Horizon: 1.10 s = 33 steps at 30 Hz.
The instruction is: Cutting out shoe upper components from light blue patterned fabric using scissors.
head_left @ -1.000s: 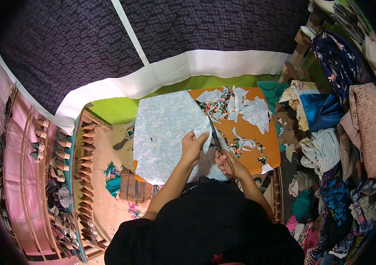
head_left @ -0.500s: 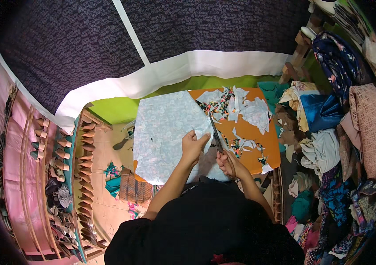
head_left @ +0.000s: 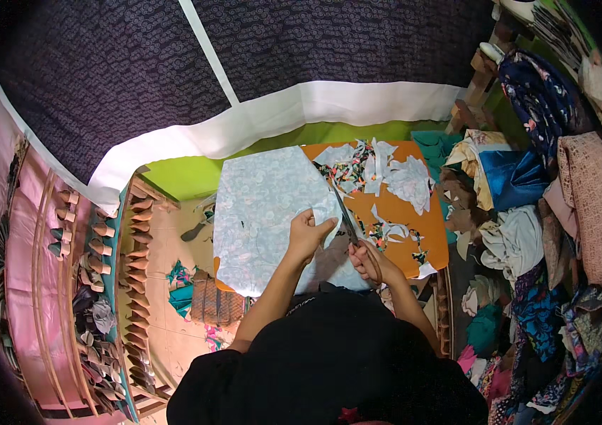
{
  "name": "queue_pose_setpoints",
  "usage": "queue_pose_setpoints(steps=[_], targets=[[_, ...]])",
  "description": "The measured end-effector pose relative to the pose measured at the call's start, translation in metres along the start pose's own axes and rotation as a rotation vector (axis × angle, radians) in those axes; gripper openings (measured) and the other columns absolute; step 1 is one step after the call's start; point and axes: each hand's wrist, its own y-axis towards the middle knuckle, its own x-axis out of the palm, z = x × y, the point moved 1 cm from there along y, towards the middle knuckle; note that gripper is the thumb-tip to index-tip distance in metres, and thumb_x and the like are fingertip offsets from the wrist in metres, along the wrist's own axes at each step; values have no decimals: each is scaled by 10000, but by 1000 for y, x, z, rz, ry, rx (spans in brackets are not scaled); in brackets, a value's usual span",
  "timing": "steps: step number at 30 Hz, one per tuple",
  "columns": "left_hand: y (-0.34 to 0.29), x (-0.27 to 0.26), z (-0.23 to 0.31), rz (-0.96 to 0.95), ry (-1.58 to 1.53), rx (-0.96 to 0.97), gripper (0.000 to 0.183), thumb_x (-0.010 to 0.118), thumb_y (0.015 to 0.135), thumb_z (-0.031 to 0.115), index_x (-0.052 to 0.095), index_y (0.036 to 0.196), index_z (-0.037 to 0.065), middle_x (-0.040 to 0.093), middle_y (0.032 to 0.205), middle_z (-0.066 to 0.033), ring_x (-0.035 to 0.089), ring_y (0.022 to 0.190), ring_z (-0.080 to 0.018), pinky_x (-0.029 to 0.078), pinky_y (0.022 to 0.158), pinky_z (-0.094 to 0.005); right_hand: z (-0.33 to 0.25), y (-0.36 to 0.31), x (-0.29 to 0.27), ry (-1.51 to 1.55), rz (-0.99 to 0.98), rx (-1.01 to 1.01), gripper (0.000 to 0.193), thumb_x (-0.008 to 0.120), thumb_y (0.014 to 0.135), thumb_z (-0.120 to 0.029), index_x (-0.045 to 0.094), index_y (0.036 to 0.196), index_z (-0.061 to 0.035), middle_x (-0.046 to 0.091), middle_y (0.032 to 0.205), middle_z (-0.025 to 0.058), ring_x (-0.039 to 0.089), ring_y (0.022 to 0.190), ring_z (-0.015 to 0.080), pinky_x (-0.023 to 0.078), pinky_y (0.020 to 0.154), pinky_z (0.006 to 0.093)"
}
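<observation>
- Left hand (head_left: 308, 232) lies curled on the pale blue patterned cloth (head_left: 265, 212), with its fingers pinched on the cloth's right edge.
- That cloth spreads out to the left and far side of this hand and covers the left part of the orange table (head_left: 414, 212).
- On the far left of the room, rows of wooden shoe forms (head_left: 95, 283) stand on racks, well apart from the cloth.
- Near the cloth's left near corner the table ends, and a brown woven basket (head_left: 216, 303) sits on the floor below it.
- Scissors (head_left: 347, 219) lie just right of the left hand, with their blades pointing away along the cloth's right edge.
- Right hand (head_left: 368, 261) is closed around the scissor handles, near the person's body and just right of the left hand.
- Cloth scraps (head_left: 386, 170) in white and flower prints lie scattered on the bare orange table to the right of the scissors.
- Some orange table shows free between the scraps and the table's right edge.
- A crowded heap of folded clothes (head_left: 527, 212) fills the far right, close against the table's right side.
- A dark patterned curtain (head_left: 279, 49) with a white band hangs behind the far edge.
</observation>
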Motion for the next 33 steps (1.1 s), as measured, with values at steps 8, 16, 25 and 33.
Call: queue_pose_setpoints(steps=[8,16,25,33], targets=[[-3,1,10,-29,17,-40,145,651,674,66,529,733,15,502,578,3,418,438,-40,323,379,-175,-1,-3,6,11,41,-38,579,390,713,-649,373,878,-94,330,616,-33,271,453,39,229,379,165],[-8,3,15,-42,63,-36,191,666,655,91,482,626,51,421,460,36,349,353,-34,271,316,-192,-17,-13,15,-190,74,-92,595,378,694,-677,380,867,-108,332,606,-39,282,464,41,228,376,169],[-9,0,10,-102,74,-60,154,665,652,78,518,672,36,443,485,42,370,379,-30,277,335,-189,-7,-11,3,-154,71,-32,560,368,725,-648,373,878,-110,321,602,-35,269,448,43,225,364,178],[-6,-7,7,-101,164,-120,146,642,681,57,536,772,12,546,611,-12,471,471,-58,367,415,-188,-15,-15,6,-124,90,-6,361,426,819,-454,397,840,-94,345,579,-30,298,431,47,248,362,180]])
